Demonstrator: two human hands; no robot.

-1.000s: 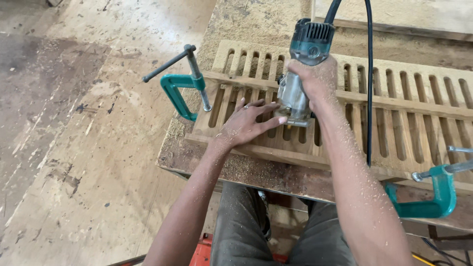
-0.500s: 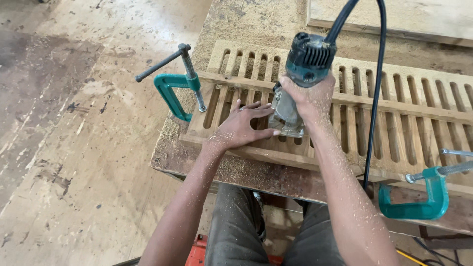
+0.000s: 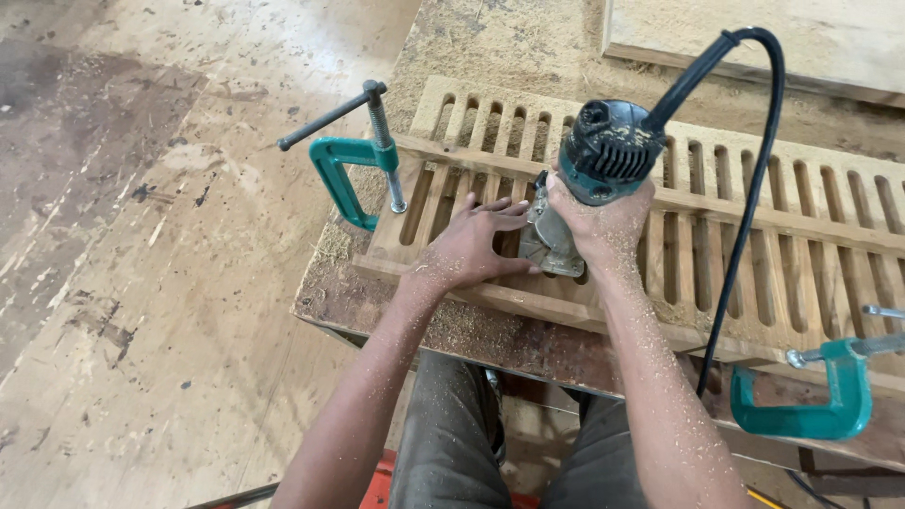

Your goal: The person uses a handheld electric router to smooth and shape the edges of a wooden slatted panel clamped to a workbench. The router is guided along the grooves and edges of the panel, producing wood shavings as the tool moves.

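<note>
The right hand (image 3: 603, 226), dusted with sawdust, is clenched around a teal ribbed-top trim router (image 3: 589, 179) standing on the pale slotted wooden panel (image 3: 754, 236) at the bench's (image 3: 396, 311) near edge. The left hand (image 3: 471, 250) lies flat on the slats, fingers spread, touching the router's metal base. Green C-clamps (image 3: 353, 170) pin the panel; the bit is hidden.

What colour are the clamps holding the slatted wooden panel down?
Teal green, with grey metal screws: the left clamp and right clamp, seen in the head view.
</note>
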